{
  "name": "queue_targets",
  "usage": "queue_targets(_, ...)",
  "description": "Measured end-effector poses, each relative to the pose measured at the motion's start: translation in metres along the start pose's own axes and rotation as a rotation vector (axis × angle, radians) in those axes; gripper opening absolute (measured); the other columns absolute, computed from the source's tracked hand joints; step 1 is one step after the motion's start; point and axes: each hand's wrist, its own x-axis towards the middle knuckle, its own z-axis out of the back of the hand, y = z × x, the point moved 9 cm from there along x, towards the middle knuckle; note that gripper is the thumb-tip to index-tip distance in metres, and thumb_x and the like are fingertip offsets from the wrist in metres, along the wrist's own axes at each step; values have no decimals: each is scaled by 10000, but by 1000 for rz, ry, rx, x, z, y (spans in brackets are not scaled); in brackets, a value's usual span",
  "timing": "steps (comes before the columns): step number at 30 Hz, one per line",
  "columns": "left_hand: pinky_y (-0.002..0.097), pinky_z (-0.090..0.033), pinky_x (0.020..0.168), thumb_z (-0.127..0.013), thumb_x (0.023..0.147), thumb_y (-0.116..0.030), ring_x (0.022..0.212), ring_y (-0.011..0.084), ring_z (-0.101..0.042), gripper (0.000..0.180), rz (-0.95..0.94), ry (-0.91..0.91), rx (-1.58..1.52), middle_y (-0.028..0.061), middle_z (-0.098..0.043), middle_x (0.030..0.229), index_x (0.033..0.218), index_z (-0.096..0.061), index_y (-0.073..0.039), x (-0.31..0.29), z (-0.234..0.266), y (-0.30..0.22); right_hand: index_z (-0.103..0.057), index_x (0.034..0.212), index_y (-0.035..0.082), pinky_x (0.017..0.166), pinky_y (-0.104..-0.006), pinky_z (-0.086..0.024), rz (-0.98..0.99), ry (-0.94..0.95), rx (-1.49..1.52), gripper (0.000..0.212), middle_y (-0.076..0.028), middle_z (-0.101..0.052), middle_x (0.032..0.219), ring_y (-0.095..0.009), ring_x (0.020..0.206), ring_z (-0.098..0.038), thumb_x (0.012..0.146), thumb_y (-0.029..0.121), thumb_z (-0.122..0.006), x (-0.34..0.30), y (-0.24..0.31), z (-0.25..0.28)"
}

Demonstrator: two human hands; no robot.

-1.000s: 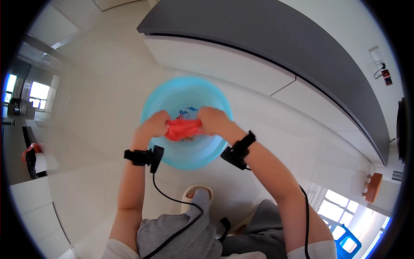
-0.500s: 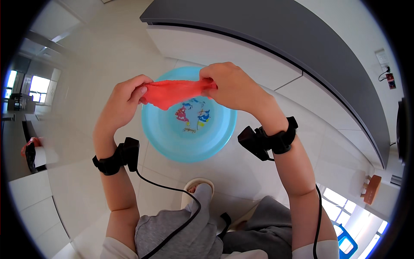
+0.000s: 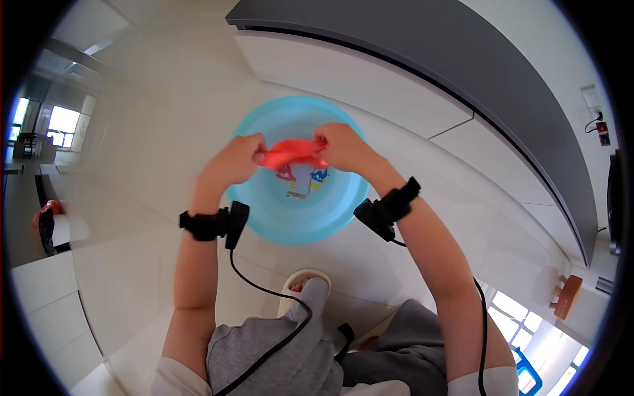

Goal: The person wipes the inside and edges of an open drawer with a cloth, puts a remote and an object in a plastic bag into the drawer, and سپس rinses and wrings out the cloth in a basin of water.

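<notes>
Leftmost, the left hand (image 3: pixel 234 160) has its fingers closed on one end of a red cloth (image 3: pixel 290 153). The cloth's long axis runs crosswise from there, bunched and slightly slanted, over the light blue basin (image 3: pixel 297 236) on the floor (image 3: pixel 145 165). At its other end, the right hand (image 3: pixel 345 149) pinches it likewise, so the cloth lies between both, neither hand nearer.
</notes>
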Motion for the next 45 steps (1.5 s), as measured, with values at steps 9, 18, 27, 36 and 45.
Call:
queue_targets(9, 360, -514, 574, -590, 761, -19, 684, 281, -664, 88, 289, 453, 218, 198, -629, 780, 826, -623, 30, 22, -111, 61, -670, 917, 37, 758, -413, -514, -274, 104, -295, 202, -161, -660, 898, -299, 890, -639, 729, 108, -650, 9, -41, -84)
queue_targets(18, 317, -502, 553, -597, 797, -42, 632, 201, -654, 124, 109, 209, -12, 151, -628, 752, 872, -608, 57, 14, -48, 33, -674, 879, 18, 776, -401, -505, -134, 3, -34, 219, -199, -645, 882, -344, 865, -626, 727, 160, -603, 10, -21, -34)
queue_targets(27, 300, -464, 561, -575, 844, -32, 587, 181, -577, 80, -109, -193, -151, 112, -610, 777, 891, -601, 26, 4, 38, -18, -682, 905, 47, 741, -400, -506, -28, -165, -89, 196, -191, -646, 883, -342, 848, -624, 755, 149, -607, -1, 25, 31)
queue_targets(36, 373, -478, 647, -677, 734, -74, 712, 283, -596, 119, -170, 18, 87, 159, -619, 759, 819, -619, -13, 48, -82, 30, -691, 951, 88, 788, -421, -512, -115, -152, -176, 216, -170, -638, 993, -337, 922, -617, 754, 70, -603, 19, -58, -64)
queue_targets(45, 384, -493, 696, -633, 744, -57, 805, 308, -626, 117, 37, 68, 51, 165, -642, 841, 849, -604, -14, 35, -70, 56, -687, 887, 74, 744, -417, -521, -203, -71, -528, 177, -148, -664, 944, -329, 885, -637, 764, 56, -562, 14, -18, -29)
